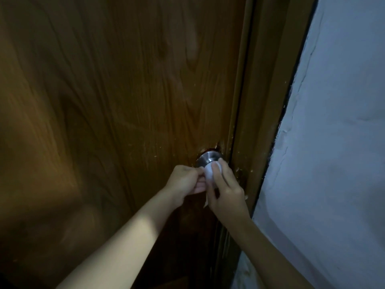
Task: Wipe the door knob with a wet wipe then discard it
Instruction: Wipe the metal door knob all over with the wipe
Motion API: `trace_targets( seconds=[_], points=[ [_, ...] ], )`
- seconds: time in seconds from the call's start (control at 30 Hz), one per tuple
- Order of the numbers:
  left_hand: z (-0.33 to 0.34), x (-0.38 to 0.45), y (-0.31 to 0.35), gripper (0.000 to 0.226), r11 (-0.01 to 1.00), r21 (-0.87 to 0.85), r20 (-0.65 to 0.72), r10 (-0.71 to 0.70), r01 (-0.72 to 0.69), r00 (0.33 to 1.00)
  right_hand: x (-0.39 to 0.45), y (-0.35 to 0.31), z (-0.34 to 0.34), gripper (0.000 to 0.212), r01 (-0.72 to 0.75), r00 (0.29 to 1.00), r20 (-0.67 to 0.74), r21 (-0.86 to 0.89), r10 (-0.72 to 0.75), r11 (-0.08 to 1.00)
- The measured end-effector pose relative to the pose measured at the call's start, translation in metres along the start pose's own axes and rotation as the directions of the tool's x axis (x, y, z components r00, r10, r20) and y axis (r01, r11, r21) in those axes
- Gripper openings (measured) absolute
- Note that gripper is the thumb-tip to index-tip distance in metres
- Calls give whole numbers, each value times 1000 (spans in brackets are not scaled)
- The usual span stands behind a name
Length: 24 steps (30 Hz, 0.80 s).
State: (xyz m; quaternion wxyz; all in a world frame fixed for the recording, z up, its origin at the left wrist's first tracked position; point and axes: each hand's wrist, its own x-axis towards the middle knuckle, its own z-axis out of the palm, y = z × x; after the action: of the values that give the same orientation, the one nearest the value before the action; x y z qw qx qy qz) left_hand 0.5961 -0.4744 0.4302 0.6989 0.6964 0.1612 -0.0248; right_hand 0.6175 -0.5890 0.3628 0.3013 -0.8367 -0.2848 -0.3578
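Observation:
A round silver door knob (206,159) sits near the right edge of a brown wooden door (125,90). A white wet wipe (209,174) is wrapped over the front of the knob, and a loose corner of it hangs below. My right hand (226,188) presses the wipe against the knob with thumb and fingers. My left hand (184,181) pinches the wipe's left edge with its fingers closed. Only the knob's base plate and upper rim show; the rest is hidden under the wipe and my hands.
The wooden door frame (268,101) runs along the right of the door. A pale blue-white wall (337,142) with rough plaster fills the right side. The scene is dim, and scratches mark the wood around the knob.

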Motion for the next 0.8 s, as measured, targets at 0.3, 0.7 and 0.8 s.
trace_targets(
  seconds=[0.3,0.7,0.8],
  points=[
    [6,-3,-7,19,992,-59,-165,101,-112,981,20,-17,2,49,-448,874,-28,341,485,827],
    [13,-18,-32,24,811,317,-187,562,-492,806,1,-29,1,39,-531,721,-32,616,692,581],
    [14,-16,-37,25,881,171,-277,472,-441,837,-7,-26,2,33,-448,804,-150,485,576,751]
  ],
)
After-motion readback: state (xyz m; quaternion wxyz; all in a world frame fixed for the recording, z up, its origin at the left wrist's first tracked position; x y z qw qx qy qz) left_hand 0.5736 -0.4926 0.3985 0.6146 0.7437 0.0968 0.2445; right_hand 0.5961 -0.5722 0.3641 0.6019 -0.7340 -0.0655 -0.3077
